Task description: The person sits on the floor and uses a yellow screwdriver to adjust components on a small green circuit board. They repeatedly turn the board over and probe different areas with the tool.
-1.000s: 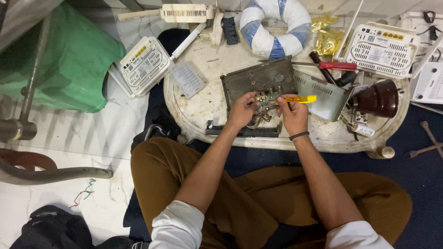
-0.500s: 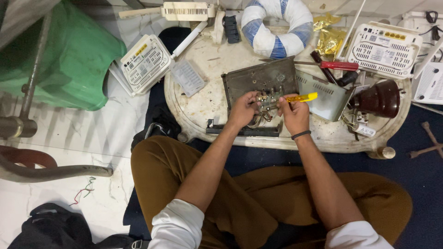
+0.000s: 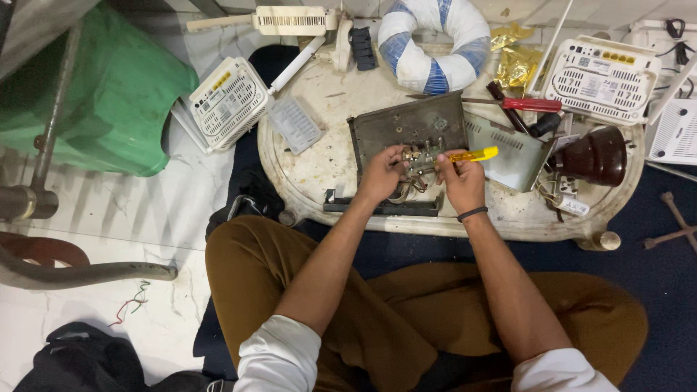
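Observation:
I sit cross-legged before a low oval white table (image 3: 341, 94). On it lies an open grey metal chassis (image 3: 406, 131) with small parts and wires at its near edge. My left hand (image 3: 381, 174) pinches those parts and wires. My right hand (image 3: 461, 181), with a dark band on the wrist, grips a yellow-handled screwdriver (image 3: 475, 154) whose tip points left into the same spot. The tip itself is hidden between my fingers.
White router-like boxes lie at left (image 3: 229, 101), top (image 3: 290, 20) and right (image 3: 599, 76). A blue-and-white ring (image 3: 434, 43), a red-handled tool (image 3: 530, 104), a brown dome-shaped object (image 3: 595, 156), a grey lid (image 3: 512, 149) and gold foil (image 3: 519, 62) crowd the table. A green stool (image 3: 94, 101) stands at left.
Both hands stay at the chassis's near edge. The screwdriver handle has shifted only slightly; nothing was picked up or let go.

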